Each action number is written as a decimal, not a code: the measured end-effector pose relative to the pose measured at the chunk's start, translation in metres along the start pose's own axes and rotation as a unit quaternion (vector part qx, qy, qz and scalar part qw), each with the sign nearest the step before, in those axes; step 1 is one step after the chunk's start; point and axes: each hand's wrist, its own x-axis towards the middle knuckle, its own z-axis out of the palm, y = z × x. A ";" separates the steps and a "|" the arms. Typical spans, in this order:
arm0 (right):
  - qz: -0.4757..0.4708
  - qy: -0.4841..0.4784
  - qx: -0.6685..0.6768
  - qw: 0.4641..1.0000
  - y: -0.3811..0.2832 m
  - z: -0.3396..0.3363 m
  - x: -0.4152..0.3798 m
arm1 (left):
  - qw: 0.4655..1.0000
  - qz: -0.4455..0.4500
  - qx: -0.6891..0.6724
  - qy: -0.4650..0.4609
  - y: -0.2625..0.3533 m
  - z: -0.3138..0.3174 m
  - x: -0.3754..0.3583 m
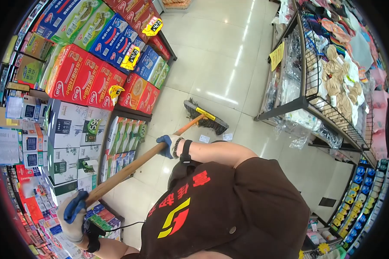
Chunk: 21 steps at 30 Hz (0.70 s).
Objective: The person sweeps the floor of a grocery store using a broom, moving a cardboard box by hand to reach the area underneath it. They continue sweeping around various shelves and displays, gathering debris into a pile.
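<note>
A broom with a long wooden handle (129,169) slants across the view. Its wide head (206,116), with dark bristles and a yellow strip, rests on the tiled floor. My left hand (73,216), in a white and blue glove, is closed around the upper end of the handle. Farther down, my right hand (168,146), gloved the same way, grips the shaft. Two small pale paper scraps (204,139) lie on the floor close to the bristles, with dark bits of debris around them.
On the left, shelves hold stacked red cartons (84,77), white milk cartons (67,142) and yellow price tags (130,57). To the right stands a dark metal rack (304,102) with textiles and plastic-wrapped goods. Pale floor tiles (212,52) run between them.
</note>
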 end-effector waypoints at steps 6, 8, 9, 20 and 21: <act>-0.051 -0.011 -0.044 0.998 -0.038 0.019 -0.009 | 0.991 -0.052 -0.108 0.063 -0.023 0.011 -0.021; -0.069 0.006 -0.023 0.997 -0.059 0.022 -0.013 | 0.987 -0.036 -0.113 0.105 -0.018 0.034 -0.012; -0.093 0.002 0.001 0.996 -0.071 0.016 -0.002 | 0.990 -0.088 -0.097 0.056 -0.006 0.039 -0.001; -0.286 0.275 -0.366 0.842 -0.111 -0.212 0.267 | 0.922 -0.098 0.187 -0.323 -0.045 0.279 0.073; -0.300 0.233 -0.476 0.793 -0.097 -0.249 0.303 | 0.926 -0.089 0.185 -0.317 -0.055 0.278 0.053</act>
